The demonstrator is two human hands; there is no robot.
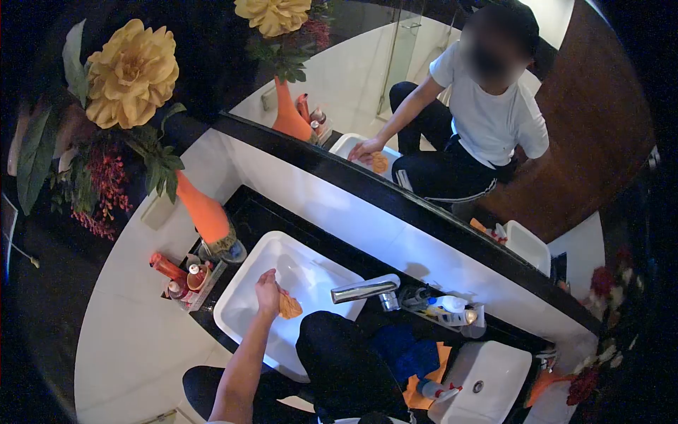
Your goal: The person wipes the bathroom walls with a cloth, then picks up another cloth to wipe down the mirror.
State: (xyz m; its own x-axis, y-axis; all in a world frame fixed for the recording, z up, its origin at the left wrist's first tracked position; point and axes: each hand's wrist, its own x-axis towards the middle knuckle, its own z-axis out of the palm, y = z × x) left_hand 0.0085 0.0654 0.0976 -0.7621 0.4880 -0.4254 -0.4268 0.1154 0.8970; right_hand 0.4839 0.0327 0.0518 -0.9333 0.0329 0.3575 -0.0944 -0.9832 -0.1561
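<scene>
Holds a crumpled orange cloth point(290, 307) in loosely curled fingers point(271, 274) of the left hand point(267, 292) — within the white basin point(241, 297), left of the chrome faucet point(361, 289) — with the right hand hidden, its grip impossible to tell.

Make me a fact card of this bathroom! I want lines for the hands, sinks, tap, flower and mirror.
left hand: in the left sink, at an orange cloth-like thing; can't tell if it grips it
right hand: not in view
left sink: white
tap: silver, reaching over the left sink
right sink: white, spray bottle at its edge
yellow flower: big, above the orange vase
mirror: shows a person in a white shirt
</scene>
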